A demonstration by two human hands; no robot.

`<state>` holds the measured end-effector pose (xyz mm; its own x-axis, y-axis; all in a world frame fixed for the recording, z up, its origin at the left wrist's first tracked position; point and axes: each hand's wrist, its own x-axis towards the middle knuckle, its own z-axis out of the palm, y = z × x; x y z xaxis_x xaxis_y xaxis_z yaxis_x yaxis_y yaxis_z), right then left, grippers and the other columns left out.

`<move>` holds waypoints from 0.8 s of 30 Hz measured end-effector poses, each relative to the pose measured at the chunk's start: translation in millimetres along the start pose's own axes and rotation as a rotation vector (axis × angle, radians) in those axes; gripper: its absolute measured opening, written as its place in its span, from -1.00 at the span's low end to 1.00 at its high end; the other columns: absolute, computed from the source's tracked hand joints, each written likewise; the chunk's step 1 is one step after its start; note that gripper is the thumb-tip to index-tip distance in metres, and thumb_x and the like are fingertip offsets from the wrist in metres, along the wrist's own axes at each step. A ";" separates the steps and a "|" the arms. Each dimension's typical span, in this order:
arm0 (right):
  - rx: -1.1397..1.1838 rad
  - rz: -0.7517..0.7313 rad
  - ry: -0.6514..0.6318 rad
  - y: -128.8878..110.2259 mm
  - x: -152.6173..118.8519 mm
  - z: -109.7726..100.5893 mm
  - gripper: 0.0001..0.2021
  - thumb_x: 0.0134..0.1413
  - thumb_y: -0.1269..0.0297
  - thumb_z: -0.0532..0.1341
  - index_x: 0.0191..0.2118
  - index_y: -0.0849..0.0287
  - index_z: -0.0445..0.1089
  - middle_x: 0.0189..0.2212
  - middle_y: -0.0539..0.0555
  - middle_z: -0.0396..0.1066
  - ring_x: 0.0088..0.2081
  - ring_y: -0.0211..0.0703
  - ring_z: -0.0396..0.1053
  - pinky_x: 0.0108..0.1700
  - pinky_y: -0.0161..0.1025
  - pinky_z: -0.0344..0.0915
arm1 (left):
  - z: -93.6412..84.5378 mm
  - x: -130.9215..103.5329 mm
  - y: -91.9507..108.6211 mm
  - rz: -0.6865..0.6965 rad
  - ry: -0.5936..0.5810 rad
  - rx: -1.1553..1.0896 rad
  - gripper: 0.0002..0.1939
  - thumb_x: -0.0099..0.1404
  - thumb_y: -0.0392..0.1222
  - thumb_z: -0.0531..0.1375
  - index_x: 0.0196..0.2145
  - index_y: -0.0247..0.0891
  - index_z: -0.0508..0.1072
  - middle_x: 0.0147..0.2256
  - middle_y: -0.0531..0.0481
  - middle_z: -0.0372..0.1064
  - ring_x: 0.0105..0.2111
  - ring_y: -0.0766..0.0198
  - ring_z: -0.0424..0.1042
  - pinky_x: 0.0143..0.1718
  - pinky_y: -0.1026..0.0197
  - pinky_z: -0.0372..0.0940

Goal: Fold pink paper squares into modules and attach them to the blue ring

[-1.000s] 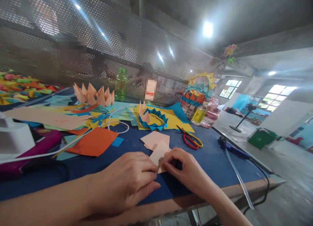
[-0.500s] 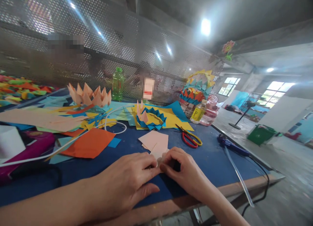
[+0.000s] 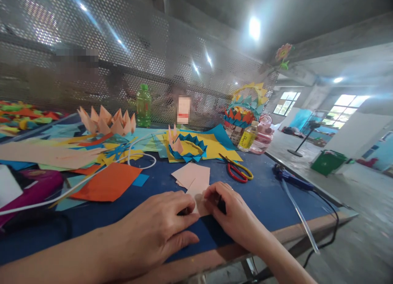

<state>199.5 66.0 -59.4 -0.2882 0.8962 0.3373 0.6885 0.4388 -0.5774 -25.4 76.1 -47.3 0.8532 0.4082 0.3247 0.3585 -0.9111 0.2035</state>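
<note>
Between my hands on the blue tabletop lies a small sheet of peach paper (image 3: 201, 202). The curled fingers of my left hand (image 3: 172, 222) press on its left edge, and the thumb lies a little apart below. My right hand (image 3: 229, 212) is closed at the paper's right edge, thumb and fingertips together on it. Part of the sheet is hidden under the fingers. Just beyond it is a short stack of peach paper squares (image 3: 193, 174). Farther back, a blue zigzag paper ring (image 3: 192, 153) holds a few peach points at its left.
Red-and-yellow scissors (image 3: 238, 171) lie right of the stack. A blue glue gun (image 3: 293, 179) with a clear stick is near the right edge. Left are orange paper (image 3: 107, 181), a white cable (image 3: 92, 177) and a purple tool (image 3: 39, 185). A peach paper crown (image 3: 107, 122) and bottles stand behind.
My right fingertips have shifted slightly up and away from my left fingers, baring more of the peach paper between them. The view has turned slightly; my left hand stays almost in place.
</note>
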 end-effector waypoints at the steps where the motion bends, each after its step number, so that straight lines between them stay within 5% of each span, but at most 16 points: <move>1: -0.002 -0.003 0.000 -0.5 -0.4 0.0 -0.82 0.10 0.58 0.15 -0.27 0.12 0.30 -0.35 -0.04 0.35 -0.26 -0.20 0.30 -0.09 -0.19 0.18 | -0.4 0.4 -0.1 0.003 -0.008 0.004 -0.85 0.43 -0.12 0.08 -0.18 -0.21 0.38 -0.18 -0.02 0.34 -0.26 0.17 0.32 -0.27 0.17 0.16; 7: -0.026 0.034 -0.012 -4.5 -1.8 1.1 -0.82 0.06 0.39 0.31 -0.22 0.12 0.31 -0.26 0.01 0.37 -0.17 -0.10 0.30 -0.12 -0.17 0.19 | 0.0 3.4 -2.3 0.013 0.000 0.021 -0.81 0.43 -0.10 0.07 -0.14 -0.22 0.40 -0.17 -0.03 0.35 -0.25 0.18 0.33 -0.27 0.17 0.17; 16: 0.103 -0.070 -0.038 3.2 -3.6 -4.1 -0.69 0.04 0.69 0.09 -0.21 0.13 0.33 -0.26 0.01 0.37 -0.21 -0.18 0.31 -0.07 -0.18 0.20 | -8.2 2.7 -5.8 0.009 0.022 -0.107 -0.84 0.40 -0.19 0.11 -0.23 -0.20 0.50 -0.17 -0.02 0.41 -0.23 0.24 0.41 -0.22 0.24 0.26; 24: 0.128 -0.120 -0.044 -0.6 -4.0 -6.1 -0.70 0.06 0.71 0.09 -0.34 0.14 0.38 -0.28 0.00 0.43 -0.18 -0.18 0.33 -0.06 -0.20 0.21 | -15.4 7.7 -31.9 -0.025 0.043 -0.121 -0.62 0.27 -0.55 0.00 -0.10 -0.18 0.40 0.06 -0.05 0.33 0.09 0.20 0.28 0.14 0.13 0.15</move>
<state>204.3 61.7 -55.8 -0.3938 0.8378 0.3781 0.5580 0.5448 -0.6260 -36.1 109.2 -37.1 0.8267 0.4353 0.3566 0.3292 -0.8881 0.3208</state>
